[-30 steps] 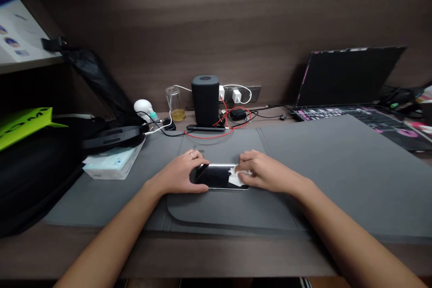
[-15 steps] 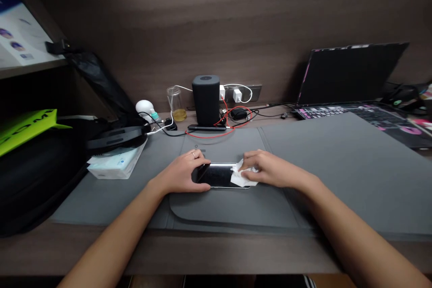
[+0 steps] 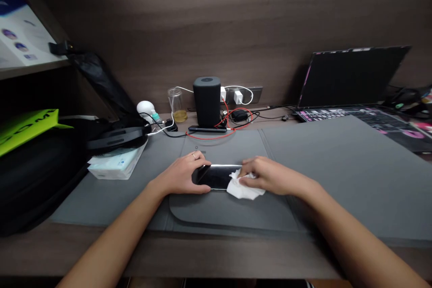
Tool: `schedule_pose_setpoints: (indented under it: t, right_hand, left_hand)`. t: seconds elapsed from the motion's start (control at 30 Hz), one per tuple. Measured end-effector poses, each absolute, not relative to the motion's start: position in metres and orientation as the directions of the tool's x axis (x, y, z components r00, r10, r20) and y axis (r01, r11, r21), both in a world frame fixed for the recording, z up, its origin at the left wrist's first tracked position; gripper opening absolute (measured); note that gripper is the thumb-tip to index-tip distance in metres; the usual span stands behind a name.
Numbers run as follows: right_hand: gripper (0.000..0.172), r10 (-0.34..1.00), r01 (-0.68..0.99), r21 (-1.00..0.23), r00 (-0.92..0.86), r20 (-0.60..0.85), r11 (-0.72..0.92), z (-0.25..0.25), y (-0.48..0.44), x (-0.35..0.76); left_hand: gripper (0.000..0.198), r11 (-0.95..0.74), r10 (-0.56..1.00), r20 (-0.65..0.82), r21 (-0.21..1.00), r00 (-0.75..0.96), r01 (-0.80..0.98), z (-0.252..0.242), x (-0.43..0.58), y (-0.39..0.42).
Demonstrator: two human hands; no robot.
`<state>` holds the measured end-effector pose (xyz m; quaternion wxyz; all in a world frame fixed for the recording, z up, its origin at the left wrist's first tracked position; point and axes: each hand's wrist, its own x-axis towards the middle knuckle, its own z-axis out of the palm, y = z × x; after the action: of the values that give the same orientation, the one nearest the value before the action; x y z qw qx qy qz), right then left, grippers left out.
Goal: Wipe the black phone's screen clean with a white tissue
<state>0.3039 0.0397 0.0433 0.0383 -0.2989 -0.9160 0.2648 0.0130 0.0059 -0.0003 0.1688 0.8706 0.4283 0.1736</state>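
Observation:
A smartphone (image 3: 218, 177) lies sideways, dark screen up, on the grey desk mat (image 3: 324, 157). My left hand (image 3: 184, 174) grips its left end, thumb along the near edge and fingers along the far edge; a ring shows on one finger. Pinched in my right hand (image 3: 265, 174) is a crumpled white tissue (image 3: 245, 187), pressed on the right part of the screen and hanging over the near edge. The phone's right end is hidden under the tissue and hand.
A tissue pack (image 3: 118, 163) lies left, beside a black bag (image 3: 37, 180). Behind the phone stand a black speaker (image 3: 207, 103), a glass bottle (image 3: 176, 105), another phone (image 3: 207, 129) and tangled cables (image 3: 236, 119). An open laptop (image 3: 353, 78) stands at the back right.
My right hand has moved the tissue slightly toward me, and more of it now overhangs the phone's near edge. My left hand keeps its hold on the phone.

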Motion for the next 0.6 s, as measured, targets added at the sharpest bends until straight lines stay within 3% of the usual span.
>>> schedule_pose_setpoints:
  t: [0.1, 0.2, 0.43, 0.6]
  right_hand:
    - [0.025, 0.596, 0.564, -0.589, -0.786, -0.166, 0.579, 0.049, 0.044, 0.317]
    - [0.031, 0.587, 0.529, -0.618, -0.799, -0.13, 0.582, 0.044, 0.043, 0.311]
    - [0.031, 0.588, 0.507, -0.502, -0.809, 0.004, 0.701, 0.032, 0.037, 0.288]
    - [0.03, 0.572, 0.531, -0.606, -0.807, -0.147, 0.593, 0.046, 0.045, 0.314]
  left_hand:
    - [0.058, -0.572, 0.807, 0.158, 0.447, 0.569, 0.688, 0.0, 0.013, 0.006]
    - [0.057, -0.578, 0.803, 0.161, 0.445, 0.573, 0.684, 0.0, 0.014, 0.006]
    - [0.057, -0.591, 0.794, 0.177, 0.447, 0.581, 0.672, -0.002, 0.014, 0.007]
    - [0.058, -0.582, 0.798, 0.167, 0.462, 0.579, 0.669, 0.0, 0.014, 0.006]
